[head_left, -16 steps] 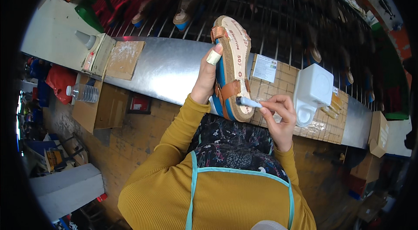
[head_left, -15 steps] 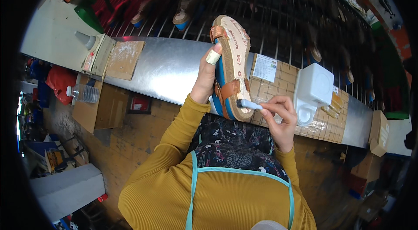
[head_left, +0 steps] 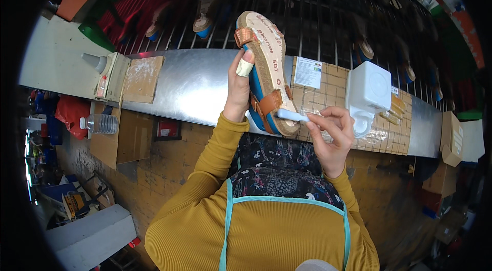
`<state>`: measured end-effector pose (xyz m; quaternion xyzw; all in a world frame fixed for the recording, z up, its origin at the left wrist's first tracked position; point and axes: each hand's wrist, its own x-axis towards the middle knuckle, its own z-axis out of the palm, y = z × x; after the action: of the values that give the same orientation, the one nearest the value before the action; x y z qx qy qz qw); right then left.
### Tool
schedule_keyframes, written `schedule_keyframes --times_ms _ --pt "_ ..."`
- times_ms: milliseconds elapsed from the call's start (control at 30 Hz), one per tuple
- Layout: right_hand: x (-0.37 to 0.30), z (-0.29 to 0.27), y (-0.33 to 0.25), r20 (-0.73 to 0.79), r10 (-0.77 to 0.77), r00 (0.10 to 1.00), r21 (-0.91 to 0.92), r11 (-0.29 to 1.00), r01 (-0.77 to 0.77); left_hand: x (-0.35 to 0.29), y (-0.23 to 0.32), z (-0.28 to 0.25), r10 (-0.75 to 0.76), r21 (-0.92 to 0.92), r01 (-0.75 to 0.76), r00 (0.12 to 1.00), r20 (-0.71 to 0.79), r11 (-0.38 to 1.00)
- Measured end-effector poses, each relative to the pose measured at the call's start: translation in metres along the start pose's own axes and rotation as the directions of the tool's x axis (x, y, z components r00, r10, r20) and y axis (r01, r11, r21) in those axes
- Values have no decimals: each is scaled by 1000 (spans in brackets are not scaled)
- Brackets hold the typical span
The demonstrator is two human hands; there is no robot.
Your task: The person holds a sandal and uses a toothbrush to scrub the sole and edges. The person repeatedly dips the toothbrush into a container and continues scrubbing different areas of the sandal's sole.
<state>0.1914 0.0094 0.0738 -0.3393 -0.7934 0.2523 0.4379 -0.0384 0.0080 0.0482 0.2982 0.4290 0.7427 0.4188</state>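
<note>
My left hand grips a sandal by its side, the thumb along its edge, with a pale wrap round the thumb. The sandal stands nearly upright, its pale printed underside facing me, with brown straps, cork edges and blue along the left side. Between the thumb and fingers of my right hand is a light-blue toothbrush. Its head lies against the lower end of the sandal's underside, just below the strap; the bristles are mostly hidden. Beside the right hand stands a white plastic container with a round cup at its base.
A metal ledge runs across in front of me, partly covered by cardboard with a printed sheet. Beyond it, several sandals sit on a rack of metal rods. At left are a cardboard box and a clear bottle.
The sandal and my left hand have shifted slightly left and up in the view. The toothbrush head has moved a little up the underside, toward the strap.
</note>
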Motion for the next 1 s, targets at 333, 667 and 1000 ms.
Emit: schedule_keyframes --times_ms 333,667,1000 --pt "-4 1 6 52 23 998 251 967 -35 9 12 5 -80 -93 79 997 -10 992" --pt "-4 -3 2 -61 -104 993 123 986 111 13 17 13 -134 -163 140 990 47 977" --pt "9 -13 -5 94 -255 962 70 966 249 17 1 10 -255 -251 288 954 156 924"
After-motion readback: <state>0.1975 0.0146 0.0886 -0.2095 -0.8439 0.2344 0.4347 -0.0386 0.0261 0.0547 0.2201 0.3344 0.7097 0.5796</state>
